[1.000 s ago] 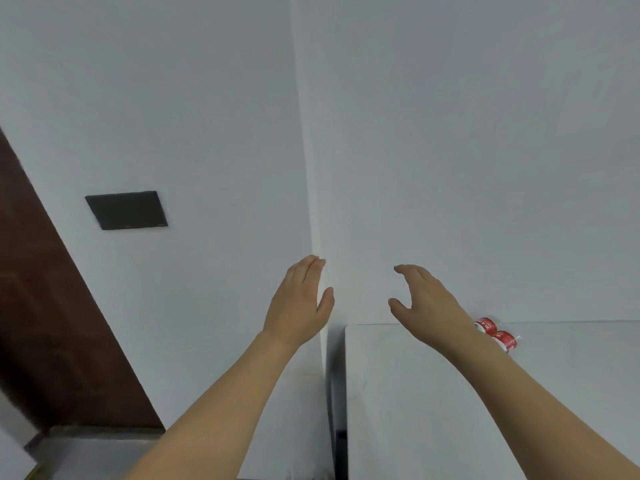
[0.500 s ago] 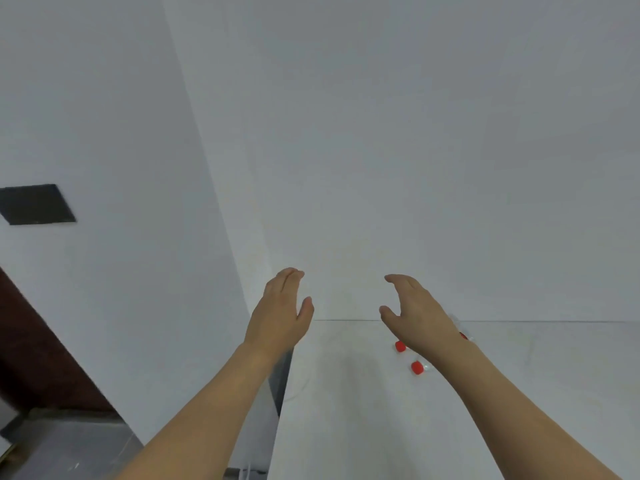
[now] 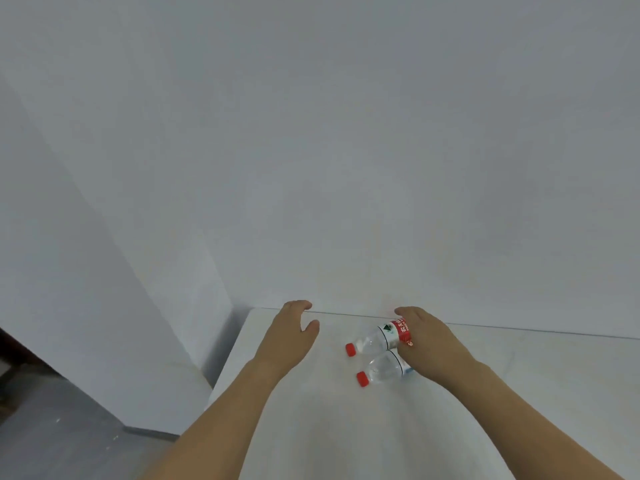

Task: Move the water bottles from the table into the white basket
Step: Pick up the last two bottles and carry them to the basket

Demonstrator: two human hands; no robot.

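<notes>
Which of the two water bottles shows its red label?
The far bottle, by the wall: its red label shows beside the right hand. The near bottle's label is hidden under that hand.

Plain white wall (image 3: 346,150) fills upper frame. Second white wall (image 3: 86,271) angles down left side. White counter (image 3: 329,427) lower centre, far edge against wall. Grey floor (image 3: 62,445) lower left corner. Soft, even light.

White table (image 3: 311,427); two water bottles (image 3: 375,339) lie sideways on it.
</notes>
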